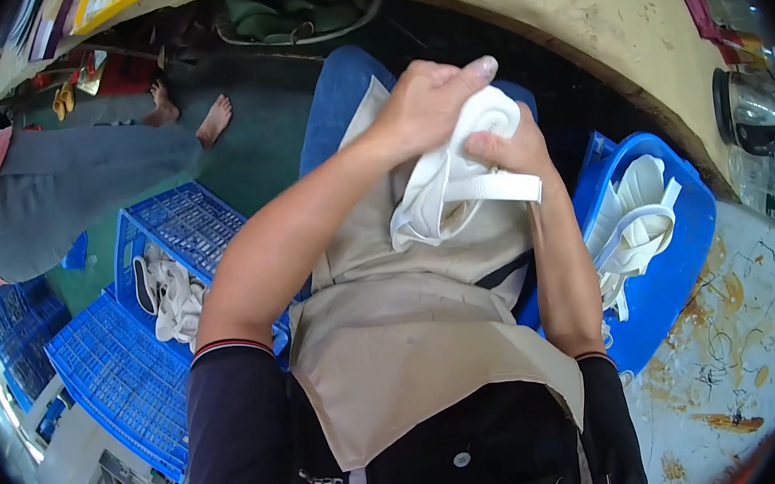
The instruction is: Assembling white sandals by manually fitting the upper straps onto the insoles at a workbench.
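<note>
Over my lap I hold a white sandal [439, 190], with its wide strap sticking out to the right. My left hand [421, 108] is closed at the sandal's far left edge, its thumb stretched across the top end; its other fingers are mostly hidden. My right hand [519, 150] grips the right side, thumb pressed onto the white surface and fingers behind it. More white strappy shoe pieces [633, 228] lie in a blue bin [680, 279] beside my right forearm.
A tan worktable [560, 1] curves across the far side. Blue crates [114, 362] stand at my left, one with white shoe pieces [173, 291]. A person in grey trousers [85, 196] is at far left. A basket [302, 34] sits under the table.
</note>
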Tool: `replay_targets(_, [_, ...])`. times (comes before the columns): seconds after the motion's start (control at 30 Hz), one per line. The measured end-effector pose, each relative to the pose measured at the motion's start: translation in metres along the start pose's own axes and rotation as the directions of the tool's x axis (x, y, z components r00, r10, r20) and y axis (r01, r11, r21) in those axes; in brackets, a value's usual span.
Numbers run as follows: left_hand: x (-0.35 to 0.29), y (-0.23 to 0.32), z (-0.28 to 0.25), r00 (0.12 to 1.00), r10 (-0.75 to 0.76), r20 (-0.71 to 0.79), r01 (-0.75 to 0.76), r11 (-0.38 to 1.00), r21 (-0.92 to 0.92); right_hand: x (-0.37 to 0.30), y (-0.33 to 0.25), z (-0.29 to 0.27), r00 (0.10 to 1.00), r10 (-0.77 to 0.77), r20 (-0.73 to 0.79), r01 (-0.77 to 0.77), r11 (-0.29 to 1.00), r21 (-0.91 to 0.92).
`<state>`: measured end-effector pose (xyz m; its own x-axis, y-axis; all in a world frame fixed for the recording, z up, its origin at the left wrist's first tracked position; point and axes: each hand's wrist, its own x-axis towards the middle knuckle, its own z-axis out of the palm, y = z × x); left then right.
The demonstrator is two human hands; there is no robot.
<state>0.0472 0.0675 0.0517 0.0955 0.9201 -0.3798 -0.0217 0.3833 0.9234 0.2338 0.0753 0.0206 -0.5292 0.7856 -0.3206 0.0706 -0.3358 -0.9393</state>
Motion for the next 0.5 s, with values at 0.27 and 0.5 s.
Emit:
replay_targets(0.27, [-0.015,-0.021,-0.001,0.994,0.064,-0.089,-0.045,0.979,0.199,-0.007,0.003,0.016,0.987,0.054,-0.151,-0.055,0.998,-0.004])
replay_targets(0.5, [-0.008,-0.028,0.017,0.995,0.095,0.003,-0.092,0.956,0.28,-0.028,0.023,-0.001,0.955,0.021,-0.296,0.008,0.995,0.094])
